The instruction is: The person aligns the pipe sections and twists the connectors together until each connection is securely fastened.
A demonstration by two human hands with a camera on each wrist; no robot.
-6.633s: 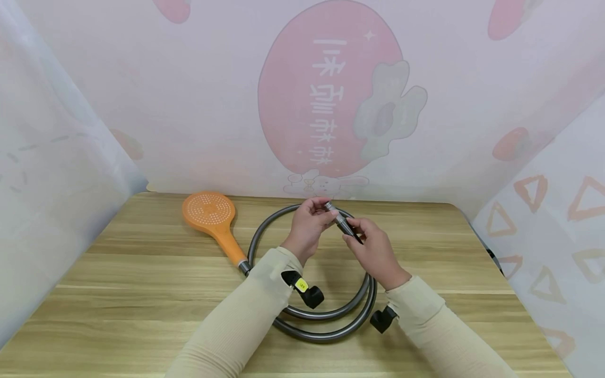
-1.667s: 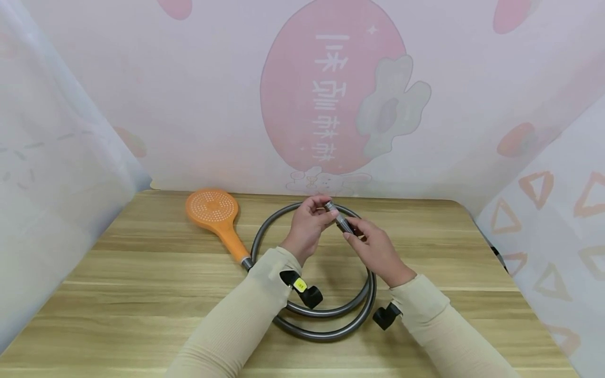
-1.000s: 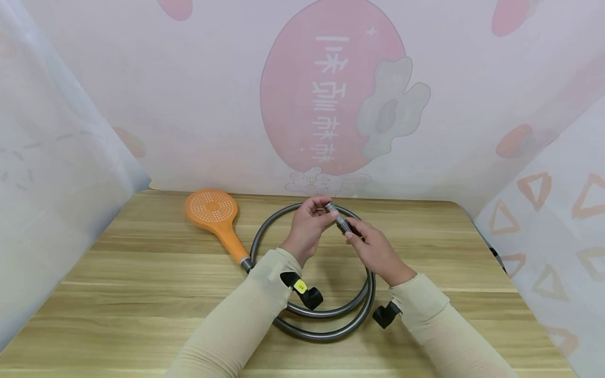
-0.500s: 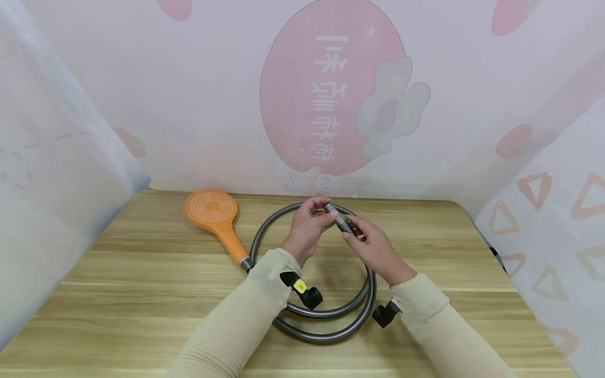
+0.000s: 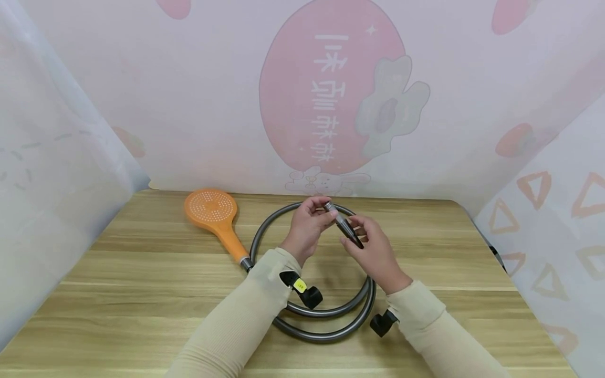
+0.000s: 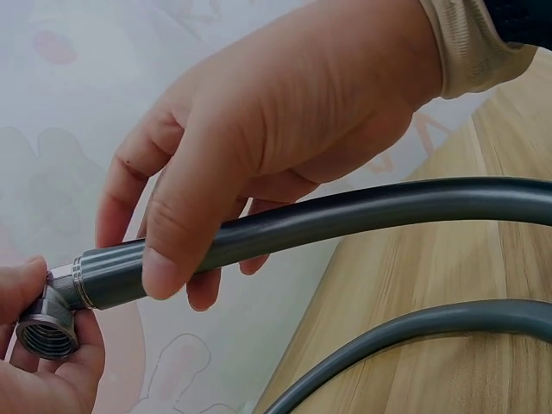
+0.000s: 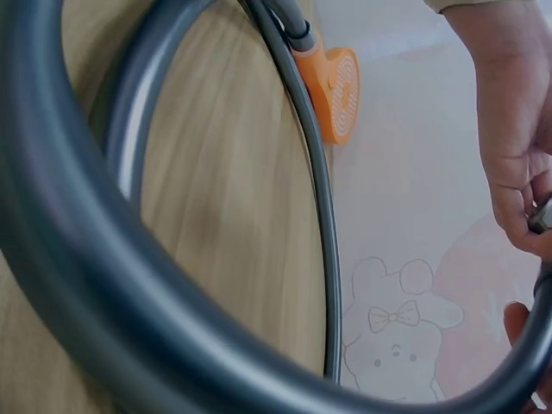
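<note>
My left hand point(image 5: 304, 230) pinches a small metal tee fitting point(image 6: 50, 321) with a threaded open mouth. The fitting meets the dark grey end nut point(image 6: 116, 276) of a shower hose point(image 6: 388, 205). Around the hose, just behind that nut, are the thumb and fingers of my right hand point(image 5: 376, 254). In the left wrist view the thumb lies across the front of the hose, and fingertips show beneath it. An orange shower head point(image 5: 210, 208), joined to the hose's other end, lies face up at the table's back left.
The hose lies in loops point(image 5: 326, 336) on the wooden table point(image 5: 142, 315), beneath both hands. Behind the table's back edge hangs a pale printed cloth point(image 5: 212, 105). Small black wrist cameras hang below both sleeves, the left one point(image 5: 310, 297) over the loops.
My right hand has rolled and loosened its fingers, and more of the dark hose shows between them than half a second ago. The left hand and fitting stay in place.
</note>
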